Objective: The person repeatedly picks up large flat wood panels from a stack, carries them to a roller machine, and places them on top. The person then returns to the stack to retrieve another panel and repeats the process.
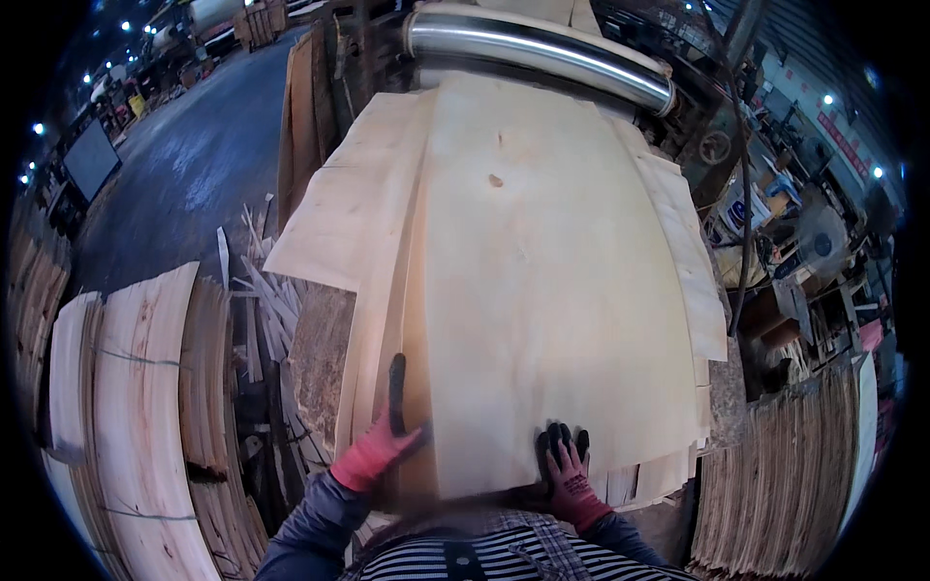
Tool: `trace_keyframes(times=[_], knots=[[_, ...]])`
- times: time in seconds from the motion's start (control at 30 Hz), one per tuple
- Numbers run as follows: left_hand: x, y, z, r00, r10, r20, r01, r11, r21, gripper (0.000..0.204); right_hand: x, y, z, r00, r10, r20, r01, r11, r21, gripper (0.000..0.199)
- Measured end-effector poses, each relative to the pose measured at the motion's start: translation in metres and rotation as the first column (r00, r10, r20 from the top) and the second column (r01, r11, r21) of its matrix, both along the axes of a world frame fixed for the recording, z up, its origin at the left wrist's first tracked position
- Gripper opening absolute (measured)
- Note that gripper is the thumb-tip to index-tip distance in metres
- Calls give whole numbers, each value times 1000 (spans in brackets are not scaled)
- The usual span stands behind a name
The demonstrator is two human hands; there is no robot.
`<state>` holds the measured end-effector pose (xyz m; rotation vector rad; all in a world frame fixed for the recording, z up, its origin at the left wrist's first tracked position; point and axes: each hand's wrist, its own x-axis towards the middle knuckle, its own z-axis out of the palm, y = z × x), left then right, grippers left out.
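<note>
A large pale wood veneer sheet (552,281) lies in front of me on a stack of other veneer sheets. Its surface has a small brown knot. My left hand (376,450), in a red glove with dark fingers, rests along the sheet's left side. One finger stretches forward over a darker veneer strip (417,387), and the thumb points right. My right hand (570,479), gloved alike, lies flat on the near edge of the large sheet with its fingers stretched out. Neither hand grips anything that I can see.
Beyond the far end of the sheets is a shiny metal roller (542,58) on a machine. Bundled veneer stacks (145,387) stand at my left, and another veneer stack (780,484) at my right. Thin wood scraps (276,310) lie left of the pile. A handwheel (715,146) is at the far right.
</note>
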<state>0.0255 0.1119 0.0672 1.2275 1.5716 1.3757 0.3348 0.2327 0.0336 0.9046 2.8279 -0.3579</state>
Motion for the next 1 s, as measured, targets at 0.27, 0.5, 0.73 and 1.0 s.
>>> trace_keyframes(times=[0.27,0.5,0.73,1.0], knots=[[5,6,-7,965,96,242,-93,995,-24,73,-20,26,23,929,-101,-356,111,994,9,81],[2,1,-50,971,230,70,-209,952,-224,59,-122,145,26,841,-105,-531,205,970,133,67],[10,11,-54,959,236,-158,-252,963,-93,54,-203,220,3,828,-164,-536,421,813,401,73],[8,-2,-68,930,328,-168,-333,943,2,51,-57,77,-3,962,-118,-245,158,976,151,74]])
